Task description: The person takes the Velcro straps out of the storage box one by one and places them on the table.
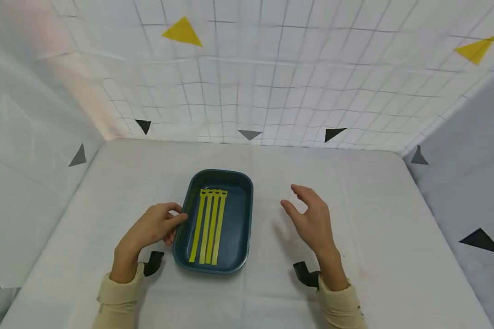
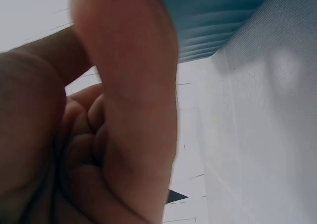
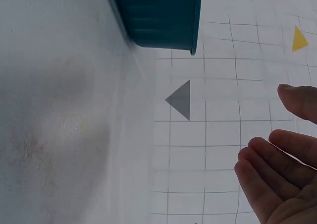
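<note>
Tray (image 1: 235,224), dark blue, sits on the table (image 1: 378,219) left of the frame's centre, with four yellow strips (image 1: 212,224) inside. We see the left hand (image 1: 153,225) at the tray's left edge but cannot tell whether that grip clasps it; the right hand (image 1: 314,223), grip released, hangs right of centre.

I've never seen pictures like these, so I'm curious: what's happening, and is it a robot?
No robot, just a person's bare hands. The big picture comes from a camera on the head; the other two, from cameras on each wrist. On the white table sits a blue tray with four yellow strips lying side by side inside. The left hand is at the tray's left rim, thumb at the edge; I can't tell whether it grips. The right hand is apart from the tray, holding nothing.
</note>
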Available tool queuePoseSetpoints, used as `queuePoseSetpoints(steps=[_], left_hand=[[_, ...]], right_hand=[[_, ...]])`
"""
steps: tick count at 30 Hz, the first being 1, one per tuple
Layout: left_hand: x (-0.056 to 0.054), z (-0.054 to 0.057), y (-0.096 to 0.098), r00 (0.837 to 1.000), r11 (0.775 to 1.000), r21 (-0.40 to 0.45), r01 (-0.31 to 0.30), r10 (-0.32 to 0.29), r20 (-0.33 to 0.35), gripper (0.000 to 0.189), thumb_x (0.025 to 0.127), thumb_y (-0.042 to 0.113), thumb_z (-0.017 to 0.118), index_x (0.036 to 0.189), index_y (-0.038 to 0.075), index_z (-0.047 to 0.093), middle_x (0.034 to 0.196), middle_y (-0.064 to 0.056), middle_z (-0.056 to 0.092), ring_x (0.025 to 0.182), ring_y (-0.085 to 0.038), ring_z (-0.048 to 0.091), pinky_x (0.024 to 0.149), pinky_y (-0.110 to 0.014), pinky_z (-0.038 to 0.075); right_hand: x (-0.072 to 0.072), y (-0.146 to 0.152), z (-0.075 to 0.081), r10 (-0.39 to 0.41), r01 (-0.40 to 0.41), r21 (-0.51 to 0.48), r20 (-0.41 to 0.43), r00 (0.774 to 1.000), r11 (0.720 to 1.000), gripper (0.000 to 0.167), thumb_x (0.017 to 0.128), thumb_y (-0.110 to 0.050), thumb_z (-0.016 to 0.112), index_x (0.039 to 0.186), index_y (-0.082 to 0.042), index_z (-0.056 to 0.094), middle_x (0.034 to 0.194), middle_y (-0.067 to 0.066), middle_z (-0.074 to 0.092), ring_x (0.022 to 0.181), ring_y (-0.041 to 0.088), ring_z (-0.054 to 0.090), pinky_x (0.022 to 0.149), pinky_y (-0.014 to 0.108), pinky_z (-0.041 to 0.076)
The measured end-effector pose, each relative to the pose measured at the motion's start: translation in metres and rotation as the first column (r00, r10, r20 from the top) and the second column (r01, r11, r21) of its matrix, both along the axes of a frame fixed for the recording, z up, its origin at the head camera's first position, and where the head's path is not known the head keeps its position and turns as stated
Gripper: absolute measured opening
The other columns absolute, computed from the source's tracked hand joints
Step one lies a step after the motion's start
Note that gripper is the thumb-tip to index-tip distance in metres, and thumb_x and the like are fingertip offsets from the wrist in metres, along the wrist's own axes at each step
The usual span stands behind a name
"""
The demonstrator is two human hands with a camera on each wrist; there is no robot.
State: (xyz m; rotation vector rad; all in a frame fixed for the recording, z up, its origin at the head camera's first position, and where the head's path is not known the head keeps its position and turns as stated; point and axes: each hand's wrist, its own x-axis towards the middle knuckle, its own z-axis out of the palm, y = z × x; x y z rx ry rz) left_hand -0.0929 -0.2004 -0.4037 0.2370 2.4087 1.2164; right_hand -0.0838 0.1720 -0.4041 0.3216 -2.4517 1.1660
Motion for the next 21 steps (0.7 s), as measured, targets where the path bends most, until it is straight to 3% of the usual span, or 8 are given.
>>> queuePoseSetpoints(steps=[11,16,21], left_hand=[[0.000,0.002,0.002,1.000,1.000,-0.007,0.027,-0.027,-0.006,0.048,0.102,0.018,0.057,0.135,-0.016,0.047,0.057,-0.006,0.058,0.047,-0.022,0.059,0.050,-0.038,0.055],[0.000,0.001,0.002,0.999,0.999,0.001,0.037,-0.037,-0.007,0.048,0.102,0.017,0.056,0.135,-0.017,0.047,0.056,-0.005,0.057,0.047,-0.022,0.059,0.050,-0.037,0.055],[0.001,0.001,0.002,0.999,0.999,-0.005,0.048,-0.048,-0.020,0.046,0.103,0.016,0.056,0.133,-0.017,0.049,0.056,-0.005,0.057,0.046,-0.022,0.058,0.050,-0.036,0.054]], right_hand=[[0.000,-0.017,0.006,0.050,-0.049,-0.024,0.027,0.998,0.999,0.039,0.086,-0.009,0.079,0.122,0.002,0.067,0.115,0.014,0.066,0.100,0.028,0.065,0.088,0.041,0.054],[-0.002,-0.029,0.011,0.088,-0.087,-0.038,0.028,0.996,0.996,0.039,0.086,-0.009,0.078,0.122,0.003,0.066,0.115,0.014,0.066,0.101,0.031,0.066,0.088,0.041,0.054],[-0.007,-0.037,0.020,0.098,-0.097,-0.036,0.037,0.994,0.995,0.040,0.088,-0.011,0.077,0.124,0.001,0.066,0.115,0.012,0.066,0.103,0.025,0.066,0.089,0.038,0.054]])
